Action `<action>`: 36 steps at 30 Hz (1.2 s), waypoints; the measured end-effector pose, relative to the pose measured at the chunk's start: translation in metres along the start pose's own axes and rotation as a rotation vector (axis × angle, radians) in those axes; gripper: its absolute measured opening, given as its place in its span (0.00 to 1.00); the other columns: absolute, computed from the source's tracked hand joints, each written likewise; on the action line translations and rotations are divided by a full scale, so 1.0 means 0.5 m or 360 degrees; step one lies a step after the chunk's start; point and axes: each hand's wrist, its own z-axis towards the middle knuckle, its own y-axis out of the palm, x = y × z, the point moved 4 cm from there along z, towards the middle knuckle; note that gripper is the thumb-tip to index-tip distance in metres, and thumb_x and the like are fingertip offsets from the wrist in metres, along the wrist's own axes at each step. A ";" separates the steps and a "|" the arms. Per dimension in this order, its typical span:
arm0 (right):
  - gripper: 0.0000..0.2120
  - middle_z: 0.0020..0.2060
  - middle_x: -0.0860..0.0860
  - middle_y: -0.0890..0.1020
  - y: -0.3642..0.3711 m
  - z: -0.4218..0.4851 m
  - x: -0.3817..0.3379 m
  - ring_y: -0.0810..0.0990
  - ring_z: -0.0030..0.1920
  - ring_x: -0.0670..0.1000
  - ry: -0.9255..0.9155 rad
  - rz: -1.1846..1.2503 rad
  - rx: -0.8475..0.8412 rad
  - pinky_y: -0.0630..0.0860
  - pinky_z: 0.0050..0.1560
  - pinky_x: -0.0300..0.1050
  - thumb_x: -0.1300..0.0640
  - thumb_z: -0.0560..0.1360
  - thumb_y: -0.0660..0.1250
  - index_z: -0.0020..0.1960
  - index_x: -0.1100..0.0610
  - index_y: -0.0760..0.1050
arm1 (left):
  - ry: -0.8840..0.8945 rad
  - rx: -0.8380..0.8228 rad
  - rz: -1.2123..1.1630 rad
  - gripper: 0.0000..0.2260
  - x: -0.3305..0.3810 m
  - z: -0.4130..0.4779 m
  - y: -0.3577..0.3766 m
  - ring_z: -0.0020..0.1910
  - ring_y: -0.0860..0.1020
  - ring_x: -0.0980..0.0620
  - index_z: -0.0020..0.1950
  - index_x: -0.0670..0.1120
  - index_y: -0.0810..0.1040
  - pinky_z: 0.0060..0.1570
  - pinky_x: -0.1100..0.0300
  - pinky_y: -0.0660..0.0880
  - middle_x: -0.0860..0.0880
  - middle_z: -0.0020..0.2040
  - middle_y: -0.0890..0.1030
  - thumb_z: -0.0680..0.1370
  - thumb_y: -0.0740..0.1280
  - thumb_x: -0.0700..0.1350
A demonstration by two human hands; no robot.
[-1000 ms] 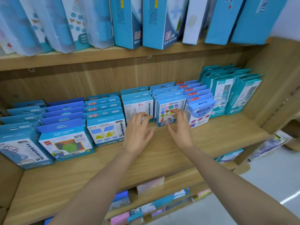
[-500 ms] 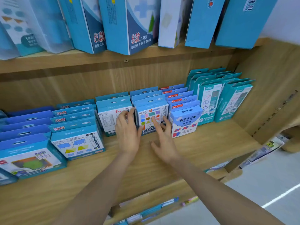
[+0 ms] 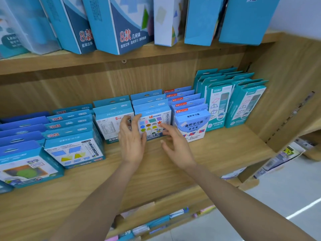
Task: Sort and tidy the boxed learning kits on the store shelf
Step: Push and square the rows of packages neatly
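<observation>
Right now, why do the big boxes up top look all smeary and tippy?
Head view: the tall boxes on the upper shelf look soft and fan outward, probably the wide-angle lens; the shapes box between the left hand and right hand is sharper; a bright light streak crosses the floor at lower right.

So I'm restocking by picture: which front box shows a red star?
The box of coloured shapes, between the left hand and right hand; it alone carries a star.

We see a wooden shelf point(image 3: 220, 153) bearing rows of blue boxed kits point(image 3: 73, 150), upright, filed from its back edge forward.
</observation>
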 end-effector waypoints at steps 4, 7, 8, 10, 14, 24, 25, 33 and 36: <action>0.17 0.49 0.44 0.82 -0.048 -0.001 -0.002 0.79 0.51 0.40 -0.0014 0.0175 0.0093 0.76 0.52 0.35 0.60 0.77 0.66 0.65 0.49 0.73 | -0.0048 0.0053 0.0063 0.29 0.011 -0.009 0.003 0.62 0.69 0.41 0.70 0.46 0.65 0.58 0.45 0.72 0.37 0.66 0.65 0.72 0.72 0.40; 0.10 0.41 0.41 0.80 -0.100 -0.015 0.029 0.79 0.42 0.41 -0.0007 0.0292 0.0391 0.75 0.44 0.37 0.61 0.76 0.68 0.55 0.50 0.76 | -0.0138 0.0137 0.0181 0.27 0.019 -0.025 0.007 0.64 0.66 0.40 0.70 0.45 0.65 0.61 0.45 0.66 0.37 0.65 0.67 0.73 0.71 0.44; 0.10 0.41 0.41 0.79 -0.116 -0.024 0.046 0.78 0.42 0.43 0.0018 0.0317 0.0490 0.75 0.43 0.39 0.61 0.76 0.68 0.54 0.49 0.75 | -0.0154 0.0165 0.0196 0.26 0.026 -0.032 0.009 0.63 0.65 0.41 0.68 0.44 0.66 0.61 0.46 0.65 0.38 0.64 0.68 0.73 0.70 0.46; 0.14 0.46 0.42 0.74 -0.146 -0.040 0.080 0.76 0.46 0.45 0.0052 0.0240 0.0688 0.76 0.46 0.46 0.60 0.74 0.70 0.56 0.50 0.71 | -0.0084 0.0160 0.0182 0.23 0.054 -0.047 0.019 0.61 0.66 0.43 0.65 0.44 0.68 0.59 0.47 0.65 0.40 0.61 0.70 0.73 0.69 0.47; 0.39 0.62 0.48 0.65 -0.159 -0.038 0.145 0.66 0.66 0.48 0.0314 0.0073 0.0631 0.67 0.66 0.45 0.58 0.67 0.77 0.71 0.55 0.59 | 0.0004 -0.0182 -0.0154 0.21 0.119 -0.061 0.070 0.62 0.70 0.47 0.65 0.44 0.71 0.61 0.49 0.71 0.45 0.61 0.73 0.75 0.68 0.51; 0.40 0.64 0.52 0.72 -0.162 0.004 0.176 0.68 0.66 0.51 0.0368 -0.0113 0.0606 0.67 0.67 0.49 0.59 0.65 0.79 0.71 0.58 0.62 | -0.0120 -0.0451 -0.0381 0.25 0.170 -0.026 0.141 0.61 0.74 0.49 0.73 0.43 0.66 0.60 0.55 0.73 0.47 0.64 0.75 0.79 0.65 0.50; 0.40 0.65 0.52 0.71 -0.160 0.005 0.174 0.68 0.66 0.51 0.0341 -0.0110 0.0600 0.66 0.67 0.46 0.60 0.65 0.78 0.72 0.58 0.62 | -0.0117 -0.0423 -0.0396 0.25 0.170 -0.026 0.141 0.62 0.73 0.50 0.73 0.43 0.65 0.61 0.55 0.72 0.47 0.64 0.74 0.79 0.65 0.50; 0.33 0.58 0.48 0.72 -0.167 0.013 0.167 0.69 0.58 0.43 0.0304 0.0026 0.0517 0.69 0.59 0.39 0.60 0.67 0.76 0.68 0.55 0.66 | -0.0144 -0.0271 -0.0448 0.22 0.167 -0.037 0.125 0.59 0.74 0.53 0.71 0.44 0.68 0.60 0.54 0.74 0.49 0.62 0.73 0.79 0.64 0.49; 0.34 0.59 0.46 0.72 -0.163 0.020 0.164 0.69 0.59 0.40 0.0305 0.0143 0.0434 0.67 0.56 0.27 0.63 0.68 0.74 0.70 0.55 0.64 | -0.0180 -0.0242 -0.0475 0.23 0.167 -0.042 0.129 0.60 0.74 0.52 0.72 0.45 0.66 0.59 0.50 0.75 0.49 0.63 0.72 0.79 0.64 0.49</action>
